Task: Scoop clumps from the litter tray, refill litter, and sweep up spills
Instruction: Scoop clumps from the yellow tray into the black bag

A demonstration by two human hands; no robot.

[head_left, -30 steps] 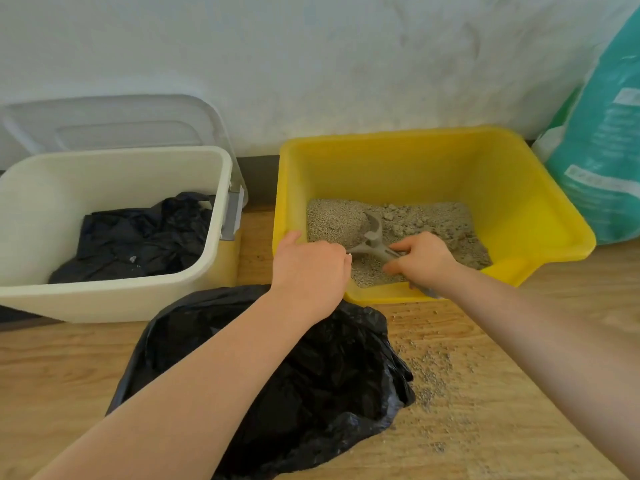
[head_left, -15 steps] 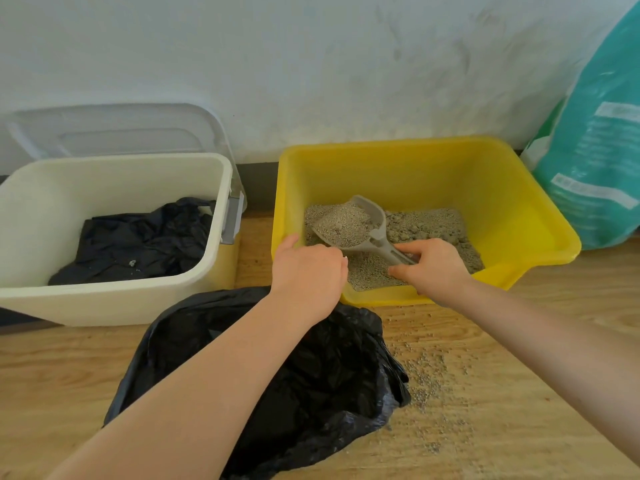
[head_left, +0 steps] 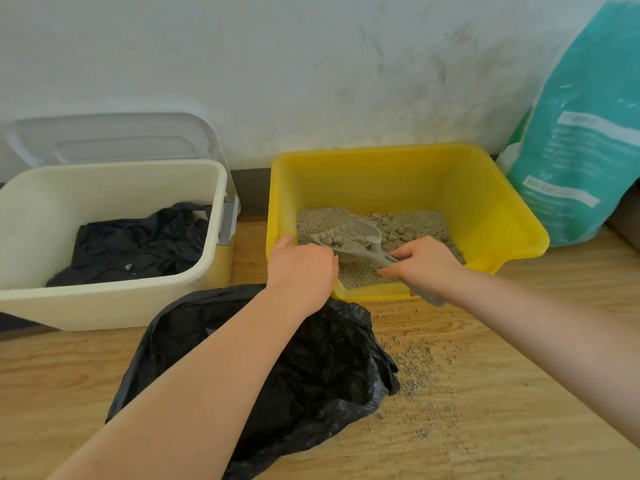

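Lifting clumps: right hand (head_left: 424, 263) fingers clamped on scoop (head_left: 353, 239) handle, bowl level w/ load over tray (head_left: 512, 216); left hand (head_left: 304, 268) grips tray rim, steadying. Bag (head_left: 311, 358) open nearby for dumping.

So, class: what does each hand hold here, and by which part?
The right hand grips the grey scoop by its handle. The left hand grips the near rim of the yellow litter tray.
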